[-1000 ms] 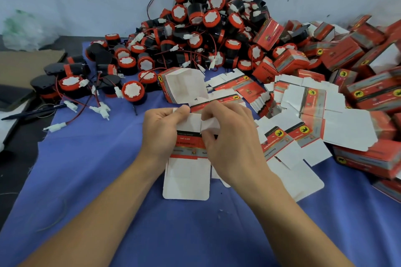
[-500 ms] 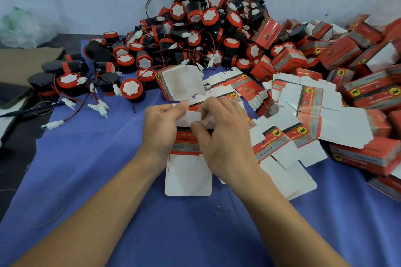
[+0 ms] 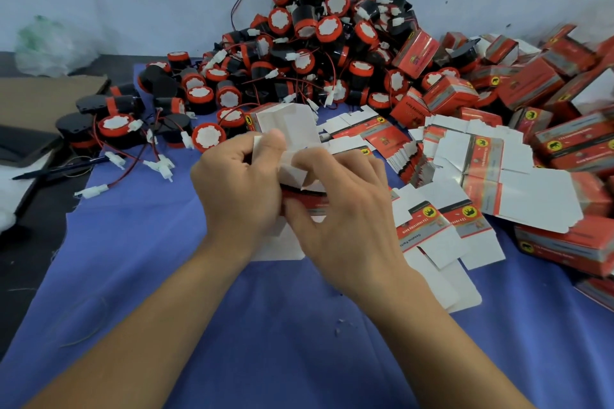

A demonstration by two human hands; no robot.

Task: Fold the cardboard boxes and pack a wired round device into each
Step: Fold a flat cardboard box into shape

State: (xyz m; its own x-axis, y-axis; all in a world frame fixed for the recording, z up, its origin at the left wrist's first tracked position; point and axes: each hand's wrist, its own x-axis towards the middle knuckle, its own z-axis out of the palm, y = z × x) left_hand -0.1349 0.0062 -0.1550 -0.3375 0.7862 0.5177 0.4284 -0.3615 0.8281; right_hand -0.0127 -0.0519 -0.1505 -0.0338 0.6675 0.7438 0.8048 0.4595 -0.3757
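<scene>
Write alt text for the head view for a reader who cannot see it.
A left hand and a right hand pinch the white flaps of a red cardboard box above a blue cloth. Behind lies a heap of red-and-black wired round devices; flat box blanks and closed boxes spread to the right.

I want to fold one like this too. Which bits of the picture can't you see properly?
- Head view: most of the cardboard box being folded is hidden by the left hand and right hand pinching it, so which flap is being tucked is unclear.
- Head view: the print on the flat boxes is too small and blurred to read.
- Head view: the closed boxes on the right are cut off by the frame edge.
- Head view: the lower round devices are covered by those piled on top.
</scene>
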